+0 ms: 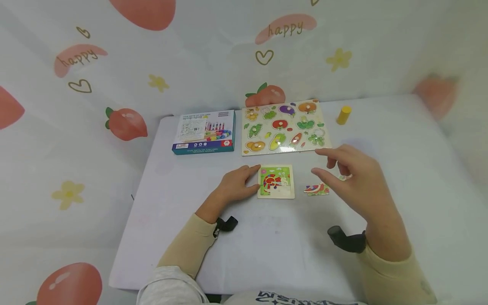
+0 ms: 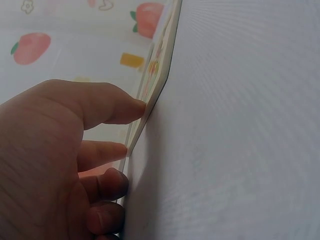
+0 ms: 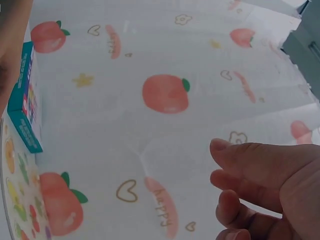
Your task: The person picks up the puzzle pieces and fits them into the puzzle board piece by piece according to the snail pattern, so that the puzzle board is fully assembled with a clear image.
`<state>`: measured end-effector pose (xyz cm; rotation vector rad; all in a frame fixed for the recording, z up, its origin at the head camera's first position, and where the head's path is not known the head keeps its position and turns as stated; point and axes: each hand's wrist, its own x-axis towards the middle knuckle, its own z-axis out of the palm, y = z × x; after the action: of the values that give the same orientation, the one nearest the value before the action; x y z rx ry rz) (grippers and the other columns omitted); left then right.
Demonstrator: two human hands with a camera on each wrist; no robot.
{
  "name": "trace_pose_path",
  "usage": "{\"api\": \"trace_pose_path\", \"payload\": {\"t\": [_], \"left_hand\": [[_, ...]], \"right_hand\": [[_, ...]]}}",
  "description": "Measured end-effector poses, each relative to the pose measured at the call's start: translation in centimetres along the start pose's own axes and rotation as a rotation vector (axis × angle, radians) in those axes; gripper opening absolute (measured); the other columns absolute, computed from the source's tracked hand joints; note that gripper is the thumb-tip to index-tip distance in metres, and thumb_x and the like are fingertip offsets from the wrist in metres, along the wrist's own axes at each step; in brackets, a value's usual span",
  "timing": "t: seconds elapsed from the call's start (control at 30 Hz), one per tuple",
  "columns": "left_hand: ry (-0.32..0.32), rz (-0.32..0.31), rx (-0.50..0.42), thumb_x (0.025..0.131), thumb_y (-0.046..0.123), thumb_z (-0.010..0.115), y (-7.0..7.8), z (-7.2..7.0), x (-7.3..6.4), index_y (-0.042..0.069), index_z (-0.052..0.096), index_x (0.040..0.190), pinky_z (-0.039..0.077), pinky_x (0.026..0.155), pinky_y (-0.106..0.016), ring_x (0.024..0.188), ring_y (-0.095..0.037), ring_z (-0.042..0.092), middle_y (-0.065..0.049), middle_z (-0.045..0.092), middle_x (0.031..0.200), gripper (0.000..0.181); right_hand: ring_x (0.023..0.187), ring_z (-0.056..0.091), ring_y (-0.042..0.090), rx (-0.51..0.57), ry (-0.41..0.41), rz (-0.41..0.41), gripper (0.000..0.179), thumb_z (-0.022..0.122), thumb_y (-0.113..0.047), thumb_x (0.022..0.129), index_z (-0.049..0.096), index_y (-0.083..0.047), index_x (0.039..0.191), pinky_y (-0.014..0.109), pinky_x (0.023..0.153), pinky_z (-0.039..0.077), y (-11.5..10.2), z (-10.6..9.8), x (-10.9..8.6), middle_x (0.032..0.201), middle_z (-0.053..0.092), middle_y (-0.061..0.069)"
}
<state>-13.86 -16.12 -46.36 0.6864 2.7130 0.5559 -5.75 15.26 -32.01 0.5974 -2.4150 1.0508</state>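
Note:
A small square jigsaw puzzle board with a snail picture lies on the table; bare wood shows at the lower part of its picture. My left hand rests at its left side, thumb and index fingertips touching the edge, as the left wrist view also shows, with the other fingers bent. My right hand is raised over the table on the right, thumb and index finger spread apart and nothing between them. Beneath and left of it lie colourful jigsaw pieces, some partly hidden by the hand.
A vegetable peg puzzle lies behind the small board. To its left is a flat teal box of beads, and to its right stands a yellow cylinder. A fruit-printed cloth hangs behind the white table.

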Motion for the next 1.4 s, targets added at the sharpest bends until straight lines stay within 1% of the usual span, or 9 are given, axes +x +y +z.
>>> {"api": "trace_pose_path", "payload": {"t": [0.1,0.2,0.47,0.6,0.77,0.87,1.0,1.1,1.4], "left_hand": [[0.002,0.000,0.002,0.095,0.043,0.065,-0.1,0.0,0.0,0.019,0.045,0.157,0.034,0.063,-0.030,0.077,-0.015,0.047,0.001,0.051,0.089,0.069],[0.001,-0.001,0.002,0.095,0.043,0.065,0.0,-0.1,0.0,0.019,0.045,0.157,0.034,0.063,-0.030,0.077,-0.015,0.047,0.000,0.051,0.089,0.069],[-0.014,-0.011,0.015,0.096,0.044,0.064,0.2,-0.1,0.0,0.020,0.044,0.158,0.034,0.063,-0.030,0.076,-0.015,0.047,0.001,0.051,0.089,0.070],[-0.010,-0.004,0.015,0.096,0.044,0.064,0.2,0.0,0.0,0.019,0.044,0.157,0.034,0.063,-0.029,0.076,-0.015,0.046,0.001,0.050,0.089,0.069],[-0.009,-0.004,0.014,0.096,0.043,0.065,0.2,-0.1,0.0,0.019,0.044,0.158,0.034,0.064,-0.029,0.077,-0.015,0.047,0.001,0.051,0.089,0.069],[-0.008,-0.004,0.017,0.096,0.043,0.065,0.1,-0.1,0.0,0.019,0.044,0.157,0.034,0.064,-0.029,0.077,-0.015,0.047,0.000,0.051,0.089,0.069],[-0.009,-0.006,0.018,0.096,0.043,0.065,0.1,0.0,0.0,0.020,0.044,0.157,0.034,0.064,-0.029,0.077,-0.015,0.047,0.001,0.051,0.089,0.069],[-0.010,-0.008,0.016,0.096,0.043,0.065,0.2,0.0,0.0,0.020,0.045,0.157,0.034,0.064,-0.029,0.077,-0.015,0.047,0.000,0.051,0.090,0.069],[-0.026,-0.030,0.021,0.096,0.045,0.064,0.3,-0.2,0.0,0.021,0.043,0.158,0.037,0.066,-0.030,0.081,-0.015,0.048,0.001,0.052,0.093,0.070]], "right_hand": [[0.069,0.039,0.011,-0.006,0.006,0.015,0.045,0.091,-0.003,0.074,0.077,-0.006,0.117,0.021,0.062,0.029,0.7,0.3,-0.1,0.081,0.058,-0.001],[0.067,0.038,0.012,-0.015,-0.009,0.053,0.043,0.090,-0.006,0.076,0.077,-0.007,0.116,0.021,0.061,0.029,1.5,0.6,-0.2,0.081,0.056,-0.002],[0.070,0.040,0.015,-0.065,-0.139,0.202,0.040,0.087,-0.014,0.083,0.075,-0.008,0.120,0.025,0.059,0.032,3.0,1.5,-1.6,0.084,0.056,-0.002],[0.070,0.041,0.016,-0.089,-0.187,0.230,0.041,0.086,-0.016,0.084,0.074,-0.007,0.122,0.028,0.059,0.034,3.5,1.8,-2.2,0.085,0.056,-0.002],[0.070,0.042,0.016,-0.101,-0.227,0.233,0.041,0.086,-0.016,0.084,0.074,-0.007,0.123,0.030,0.058,0.035,4.4,2.1,-2.6,0.085,0.057,-0.001],[0.069,0.042,0.016,-0.107,-0.285,0.251,0.043,0.084,-0.018,0.086,0.072,-0.006,0.125,0.031,0.058,0.035,5.0,2.4,-2.9,0.086,0.058,0.001],[0.070,0.042,0.018,-0.114,-0.386,0.317,0.046,0.083,-0.023,0.089,0.070,-0.006,0.129,0.033,0.059,0.035,5.7,2.8,-3.3,0.089,0.058,0.002],[0.073,0.044,0.020,-0.115,-0.443,0.372,0.048,0.082,-0.025,0.089,0.069,-0.006,0.131,0.034,0.060,0.037,6.2,3.3,-3.5,0.090,0.059,0.002],[0.069,0.045,0.018,-0.099,-0.577,0.415,0.047,0.081,-0.024,0.089,0.070,-0.004,0.130,0.034,0.061,0.039,8.1,4.8,-3.9,0.083,0.059,-0.003]]}}
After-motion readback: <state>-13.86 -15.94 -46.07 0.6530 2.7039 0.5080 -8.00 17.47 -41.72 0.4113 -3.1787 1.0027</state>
